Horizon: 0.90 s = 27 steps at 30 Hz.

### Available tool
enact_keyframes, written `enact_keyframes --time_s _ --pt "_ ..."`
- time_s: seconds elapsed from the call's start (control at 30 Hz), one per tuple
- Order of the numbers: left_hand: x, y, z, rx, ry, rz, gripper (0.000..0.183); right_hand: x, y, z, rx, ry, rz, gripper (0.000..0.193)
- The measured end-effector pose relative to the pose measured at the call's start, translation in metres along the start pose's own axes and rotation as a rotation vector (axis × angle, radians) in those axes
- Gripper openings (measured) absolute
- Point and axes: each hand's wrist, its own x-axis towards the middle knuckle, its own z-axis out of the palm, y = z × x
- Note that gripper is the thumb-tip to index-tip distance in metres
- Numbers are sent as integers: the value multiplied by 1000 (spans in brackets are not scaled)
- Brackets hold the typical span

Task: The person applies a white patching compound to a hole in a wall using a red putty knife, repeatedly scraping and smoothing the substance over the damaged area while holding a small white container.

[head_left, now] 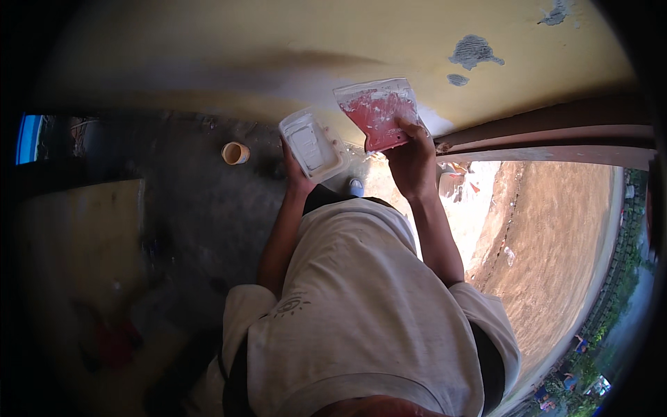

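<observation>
My left hand is closed around the left side of a white rectangular plastic tub, tilted so its inside shows. White paste lies in the tub. In my right hand is a wide red putty spreader, its pale outer edge pointing up and away. White smears cover part of its face, and my thumb presses on it while the other fingers are hidden behind. The spreader is just right of the tub, apart from it and in front of the wall.
A yellowish wall stands ahead, with grey bare patches at upper right. A small yellowish bucket sits on the dark floor at left. Right of me, a brown ledge borders an opening onto sunlit brown ground.
</observation>
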Motion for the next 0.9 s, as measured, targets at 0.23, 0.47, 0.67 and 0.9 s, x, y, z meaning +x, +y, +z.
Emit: enact_keyframes --time_s 0.23,0.47,0.67,0.9 --pt "-8 0 -51 57 179 -92 84 -6 65 -46 -475 103 50 9" --pt "-24 40 -27 113 106 -246 92 0 91 -28 -642 106 -49 19" --pt "-45 93 -87 151 115 -219 92 -2 151 41 -838 49 -76 20" --pt "-83 167 -101 249 134 -124 93 0 226 131 -1360 -173 -438 16"
